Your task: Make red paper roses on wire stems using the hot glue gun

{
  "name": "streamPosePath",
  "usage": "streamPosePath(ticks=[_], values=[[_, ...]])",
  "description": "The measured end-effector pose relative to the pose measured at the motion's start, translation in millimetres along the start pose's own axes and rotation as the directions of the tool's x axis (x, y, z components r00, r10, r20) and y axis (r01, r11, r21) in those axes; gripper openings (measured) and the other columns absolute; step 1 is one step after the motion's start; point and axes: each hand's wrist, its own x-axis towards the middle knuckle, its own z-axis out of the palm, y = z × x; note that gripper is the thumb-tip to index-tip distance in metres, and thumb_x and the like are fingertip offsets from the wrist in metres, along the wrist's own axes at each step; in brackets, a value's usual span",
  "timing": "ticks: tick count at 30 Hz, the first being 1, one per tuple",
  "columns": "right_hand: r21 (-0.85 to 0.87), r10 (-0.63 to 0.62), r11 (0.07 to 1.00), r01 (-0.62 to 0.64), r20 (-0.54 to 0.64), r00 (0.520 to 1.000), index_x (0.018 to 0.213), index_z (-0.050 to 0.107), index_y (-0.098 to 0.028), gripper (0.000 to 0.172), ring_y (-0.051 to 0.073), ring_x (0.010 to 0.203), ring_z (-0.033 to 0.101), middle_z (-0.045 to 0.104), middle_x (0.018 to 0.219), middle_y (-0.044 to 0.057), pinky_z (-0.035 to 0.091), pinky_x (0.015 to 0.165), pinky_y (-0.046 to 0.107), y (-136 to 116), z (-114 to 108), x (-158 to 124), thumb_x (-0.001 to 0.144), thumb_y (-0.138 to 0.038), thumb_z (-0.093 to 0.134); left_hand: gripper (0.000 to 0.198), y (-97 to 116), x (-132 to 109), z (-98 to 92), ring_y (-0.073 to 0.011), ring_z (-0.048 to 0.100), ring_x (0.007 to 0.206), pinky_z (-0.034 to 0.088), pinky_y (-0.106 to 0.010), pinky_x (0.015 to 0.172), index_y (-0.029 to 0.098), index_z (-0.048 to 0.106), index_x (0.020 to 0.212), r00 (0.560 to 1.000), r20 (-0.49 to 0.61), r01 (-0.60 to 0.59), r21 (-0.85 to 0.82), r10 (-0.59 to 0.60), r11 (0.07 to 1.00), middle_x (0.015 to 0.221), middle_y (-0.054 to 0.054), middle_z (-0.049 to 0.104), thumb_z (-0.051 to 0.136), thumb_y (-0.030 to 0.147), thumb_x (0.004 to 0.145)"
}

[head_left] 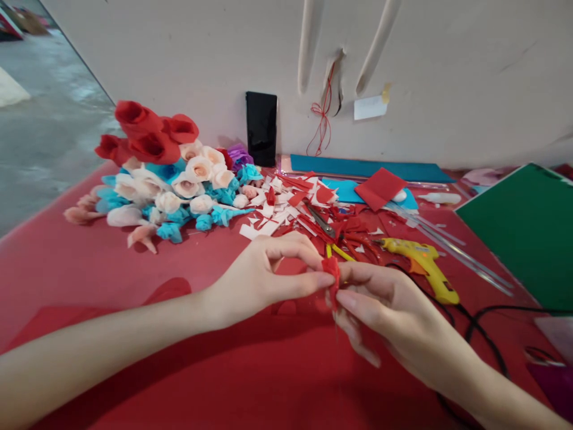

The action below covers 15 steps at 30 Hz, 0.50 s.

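Observation:
A small folded or rolled piece of red crepe paper (332, 276) is pinched between my two hands, above the red table. My left hand (282, 269) grips its upper left side between thumb and fingertips. From the right, my right hand (385, 304) holds its lower edge with thumb and forefinger, the other fingers curled below. Just behind the hands lie scissors (320, 218) with yellow handles among paper scraps (277, 206). A yellow glue gun (421, 263) rests on its side to the right of them.
Finished paper flowers (179, 185) in red, cream and blue are heaped at back left. A black phone (262, 128) leans on the wall. Clear glue sticks (456, 245) and a green board (528, 233) lie at right. A black cable (487, 343) crosses near my right arm.

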Motion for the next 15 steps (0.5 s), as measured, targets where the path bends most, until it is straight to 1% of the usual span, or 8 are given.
streamPosePath(ticks=[5,9,15], values=[[0.015,0.003,1.000,-0.003,0.004,1.000,0.082,0.050,-0.016,0.010,0.004,0.039,0.039,0.047,0.055,-0.004,0.032,0.035,0.014,1.6,-1.3,-0.6,0.083,-0.025,0.052,0.009,-0.6,-0.7,0.3,-0.0091,0.049,0.071,0.038,-0.024,0.069,0.015,0.060,0.067,1.000,-0.007,-0.002,0.030,0.002,1.000,0.069,0.003,0.053,0.064,0.016,0.075],[0.006,0.005,1.000,-0.005,0.008,1.000,0.082,0.050,-0.015,0.008,0.003,0.038,0.040,0.047,0.054,-0.005,0.031,0.036,0.013,2.1,-0.9,-0.1,0.083,-0.023,0.050,0.010,-0.4,0.5,0.7,-0.0089,0.049,0.071,0.038,-0.023,0.069,0.016,0.060,0.066,1.000,-0.011,-0.007,0.049,0.008,0.999,0.068,0.003,0.053,0.063,0.016,0.075],[-0.011,-0.001,1.000,0.001,-0.001,1.000,0.081,0.051,-0.015,0.010,0.004,0.039,0.040,0.048,0.057,-0.004,0.032,0.036,0.014,2.9,-0.6,-0.6,0.083,-0.025,0.052,0.010,0.9,0.1,2.8,-0.0088,0.049,0.070,0.038,-0.023,0.069,0.017,0.059,0.065,0.998,-0.059,-0.009,0.093,0.014,0.996,0.068,0.004,0.052,0.063,0.015,0.074]])
